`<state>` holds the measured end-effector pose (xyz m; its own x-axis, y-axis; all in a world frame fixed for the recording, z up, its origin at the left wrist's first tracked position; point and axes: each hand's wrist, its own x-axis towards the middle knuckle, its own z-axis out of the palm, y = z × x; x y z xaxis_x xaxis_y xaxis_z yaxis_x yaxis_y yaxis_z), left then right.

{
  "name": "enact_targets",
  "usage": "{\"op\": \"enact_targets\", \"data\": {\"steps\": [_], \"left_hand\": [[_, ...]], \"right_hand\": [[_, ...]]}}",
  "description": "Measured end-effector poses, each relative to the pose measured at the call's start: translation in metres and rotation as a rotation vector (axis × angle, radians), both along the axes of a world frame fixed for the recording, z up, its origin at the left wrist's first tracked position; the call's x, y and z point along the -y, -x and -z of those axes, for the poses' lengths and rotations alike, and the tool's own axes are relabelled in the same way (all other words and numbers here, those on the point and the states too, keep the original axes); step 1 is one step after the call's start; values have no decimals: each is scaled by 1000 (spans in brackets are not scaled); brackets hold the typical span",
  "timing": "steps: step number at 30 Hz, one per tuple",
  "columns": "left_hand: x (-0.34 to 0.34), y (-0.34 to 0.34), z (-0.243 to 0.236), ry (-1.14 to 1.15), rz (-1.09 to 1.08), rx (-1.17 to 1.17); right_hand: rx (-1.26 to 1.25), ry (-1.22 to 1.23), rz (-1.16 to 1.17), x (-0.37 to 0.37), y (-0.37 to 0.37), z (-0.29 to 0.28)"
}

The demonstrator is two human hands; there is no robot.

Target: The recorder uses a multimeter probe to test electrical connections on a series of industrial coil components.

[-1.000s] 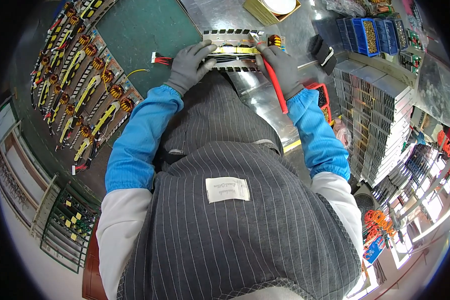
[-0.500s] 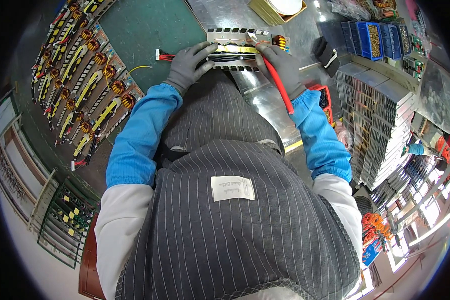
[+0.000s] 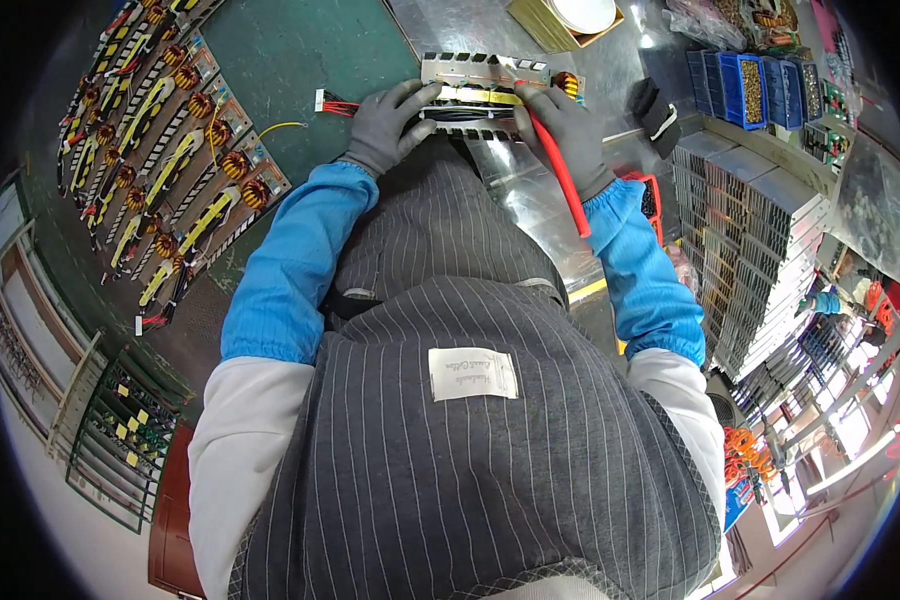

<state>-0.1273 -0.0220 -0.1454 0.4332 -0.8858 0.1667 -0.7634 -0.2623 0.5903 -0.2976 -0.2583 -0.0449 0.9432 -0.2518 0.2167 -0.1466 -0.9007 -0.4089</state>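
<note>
Clasping a red-handled tool (image 3: 563, 178) in our right hand (image 3: 567, 128) at the right of the metal housing (image 3: 470, 71), we rest a half-curled left hand (image 3: 385, 126), grip unclear, opposite, yellow-wrapped wiring (image 3: 478, 96) already inside, remaining work indeterminate.

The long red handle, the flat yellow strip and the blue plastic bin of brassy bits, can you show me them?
Long red handle (image 3: 566, 180): head view, middle of its shaft.
Flat yellow strip (image 3: 480, 96): head view, middle of its length.
Blue plastic bin of brassy bits (image 3: 731, 92): head view, left side wall.
</note>
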Motion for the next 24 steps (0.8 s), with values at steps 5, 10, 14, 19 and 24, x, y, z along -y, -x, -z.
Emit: {"op": "enact_targets", "data": {"steps": [5, 10, 14, 19, 24], "left_hand": [[0, 3, 5, -7, -12, 10], [0, 1, 5, 3, -12, 26], [-1, 1, 4, -4, 3, 14], [-2, -5, 2, 3, 44, -23], [-1, -5, 8, -17, 43, 31]], "right_hand": [[13, -26, -56, -4, -7, 3], [-35, 1, -47, -5, -14, 6], [1, 54, -43, -1, -18, 6], [0, -15, -96, -4, -16, -14], [16, -195, -201, 6, -21, -2]]}}
